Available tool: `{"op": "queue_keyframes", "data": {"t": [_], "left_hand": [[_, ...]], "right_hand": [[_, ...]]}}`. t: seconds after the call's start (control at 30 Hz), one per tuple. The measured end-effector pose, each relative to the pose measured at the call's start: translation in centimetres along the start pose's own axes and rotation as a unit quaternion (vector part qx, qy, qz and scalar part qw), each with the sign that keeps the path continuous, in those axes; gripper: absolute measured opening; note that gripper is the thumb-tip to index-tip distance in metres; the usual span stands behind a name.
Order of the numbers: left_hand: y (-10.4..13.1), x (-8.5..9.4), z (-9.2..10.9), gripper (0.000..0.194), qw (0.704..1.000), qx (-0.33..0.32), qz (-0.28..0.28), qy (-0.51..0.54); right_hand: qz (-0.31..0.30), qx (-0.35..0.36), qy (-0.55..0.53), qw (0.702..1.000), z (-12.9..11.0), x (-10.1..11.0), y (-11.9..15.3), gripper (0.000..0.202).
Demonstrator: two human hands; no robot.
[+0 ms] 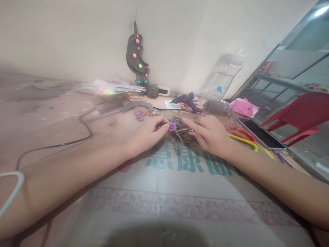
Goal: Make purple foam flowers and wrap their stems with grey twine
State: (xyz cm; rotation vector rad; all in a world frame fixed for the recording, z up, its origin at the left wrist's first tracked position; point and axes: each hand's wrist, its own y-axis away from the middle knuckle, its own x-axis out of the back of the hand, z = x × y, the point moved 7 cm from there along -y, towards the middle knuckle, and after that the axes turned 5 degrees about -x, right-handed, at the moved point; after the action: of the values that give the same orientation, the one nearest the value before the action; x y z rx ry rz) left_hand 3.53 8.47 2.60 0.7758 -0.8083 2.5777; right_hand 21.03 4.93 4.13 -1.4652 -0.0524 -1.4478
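Currently, a purple flower-shaped piece (pixel 172 126) is pinched at its left edge between 2 closed fingertips of the left hand (pixel 150 132). Grey looped cord (pixel 185 135) is bunched beside it, near the half-curled right hand (pixel 212 135), whose grip cannot be told.

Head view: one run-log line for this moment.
left hand: pinching purple flower by its edge | right hand: at grey cord tangle | glue gun: beyond both hands

A plain off-white wall (pixel 77 37) stands ahead; at right, a red plastic chair (pixel 305 111) sits near a grey table (pixel 289 82); a white light (pixel 321 11) glares above.
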Motion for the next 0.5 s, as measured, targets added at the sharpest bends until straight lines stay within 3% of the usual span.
{"op": "queue_keyframes", "data": {"t": [0.17, 0.5], "left_hand": [[0.08, -0.18, 0.00, 0.022, 1.000, -0.012, -0.009, 0.006], [0.05, -0.13, 0.09, 0.025, 1.000, 0.003, -0.012, 0.013]], "right_hand": [[-0.018, 0.008, 0.000, 1.000, -0.53, -0.10, -0.12, 0.044], [0.002, 0.021, 0.046, 0.999, -0.43, -0.10, -0.02, 0.039]]}}
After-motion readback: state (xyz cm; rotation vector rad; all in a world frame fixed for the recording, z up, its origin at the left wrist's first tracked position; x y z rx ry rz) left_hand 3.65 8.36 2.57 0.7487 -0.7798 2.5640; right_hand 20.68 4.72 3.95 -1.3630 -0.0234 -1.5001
